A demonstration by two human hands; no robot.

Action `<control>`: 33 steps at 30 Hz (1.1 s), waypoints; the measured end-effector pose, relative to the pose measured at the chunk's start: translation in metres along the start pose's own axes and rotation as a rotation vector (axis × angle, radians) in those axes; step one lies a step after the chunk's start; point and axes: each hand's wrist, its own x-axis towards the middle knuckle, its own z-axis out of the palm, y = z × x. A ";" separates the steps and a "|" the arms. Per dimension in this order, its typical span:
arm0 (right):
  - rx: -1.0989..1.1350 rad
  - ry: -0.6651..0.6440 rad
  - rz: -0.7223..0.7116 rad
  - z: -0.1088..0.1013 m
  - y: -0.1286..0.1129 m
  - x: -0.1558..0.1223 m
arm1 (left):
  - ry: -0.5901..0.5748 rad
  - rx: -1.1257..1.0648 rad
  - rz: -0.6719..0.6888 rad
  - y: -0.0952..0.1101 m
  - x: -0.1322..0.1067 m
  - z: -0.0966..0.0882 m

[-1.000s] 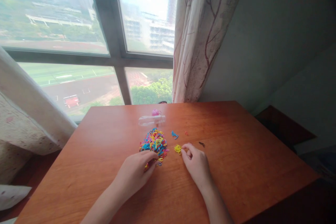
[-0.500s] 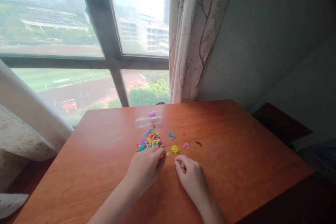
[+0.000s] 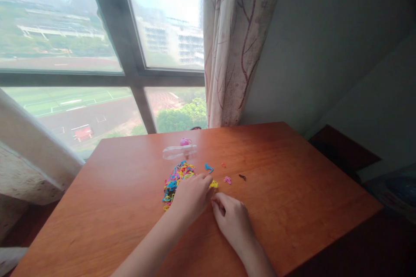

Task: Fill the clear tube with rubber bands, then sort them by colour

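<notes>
A heap of small rubber bands (image 3: 177, 181) in mixed colours lies on the wooden table, partly covered by my left hand (image 3: 195, 192). That hand has its fingers bent together over a little group of yellow rubber bands (image 3: 213, 184); whatever is between its fingertips is hidden. Just to the right, my right hand (image 3: 232, 216) rests low on the table, thumb and index finger pinched near the left fingertips. I cannot see what sits in that pinch. Beyond the hands are small groups of blue bands (image 3: 209, 168), pink bands (image 3: 227, 180), orange bands (image 3: 223, 165) and dark bands (image 3: 242, 177).
Behind the heap, a clear plastic container (image 3: 177, 152) lies on its side beside a pink round object (image 3: 185, 142). The wooden table (image 3: 292, 190) ends at a window (image 3: 136, 78) with a patterned curtain (image 3: 227, 52); a grey wall stands to the right.
My left hand has moved right from the mixed heap to the yellow bands, uncovering more of the heap's near side. My right hand keeps its pinch beside it. The whole view has shifted slightly.
</notes>
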 end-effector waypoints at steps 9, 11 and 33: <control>-0.013 -0.013 0.032 0.001 -0.002 -0.001 | 0.107 -0.155 -0.092 -0.043 -0.041 -0.018; -0.001 -0.026 0.056 0.002 -0.005 0.000 | 0.128 -0.223 -0.113 -0.053 -0.052 -0.016; -0.005 -0.034 -0.059 0.032 -0.037 0.006 | 0.219 -0.458 -0.087 -0.068 -0.073 0.008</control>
